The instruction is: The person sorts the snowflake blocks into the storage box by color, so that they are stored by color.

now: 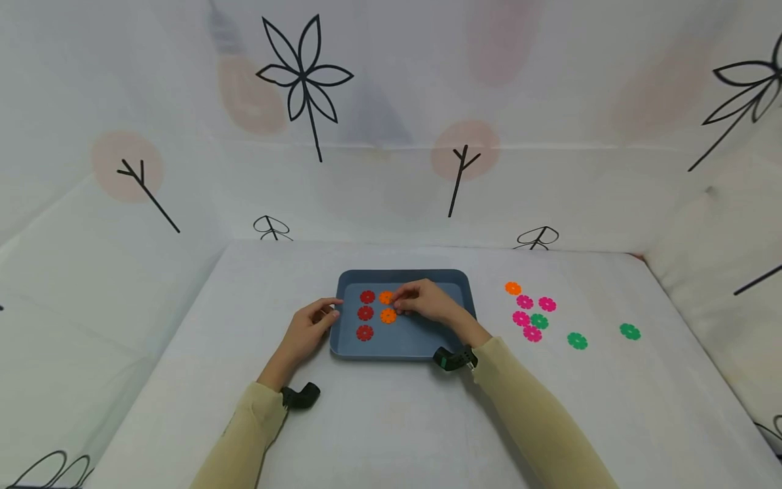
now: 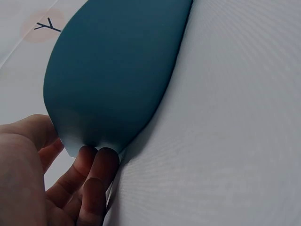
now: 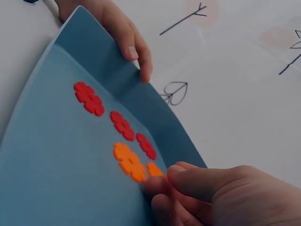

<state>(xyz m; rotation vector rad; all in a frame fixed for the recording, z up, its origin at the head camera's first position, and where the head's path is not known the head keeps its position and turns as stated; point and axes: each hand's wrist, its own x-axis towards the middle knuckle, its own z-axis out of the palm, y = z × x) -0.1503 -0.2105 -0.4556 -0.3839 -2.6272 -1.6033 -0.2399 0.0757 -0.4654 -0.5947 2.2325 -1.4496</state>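
The left edge of the tray (image 1: 366, 350) is held by the bent fingers of the left hand (image 1: 307, 329). Beside a column of red pieces (image 1: 365, 313) near that edge, two orange pieces (image 1: 387, 316) are set; by them the fingertips of the right hand (image 1: 432, 302) are gathered, though whether anything is pinched cannot be told. Laid pieces could be nudged askew if brushed by those fingertips, or shifted if the tray is tugged. Toward the table's (image 1: 366, 421) right edge, pink pieces (image 1: 546, 304) could be scattered by the right sleeve (image 1: 537, 401).
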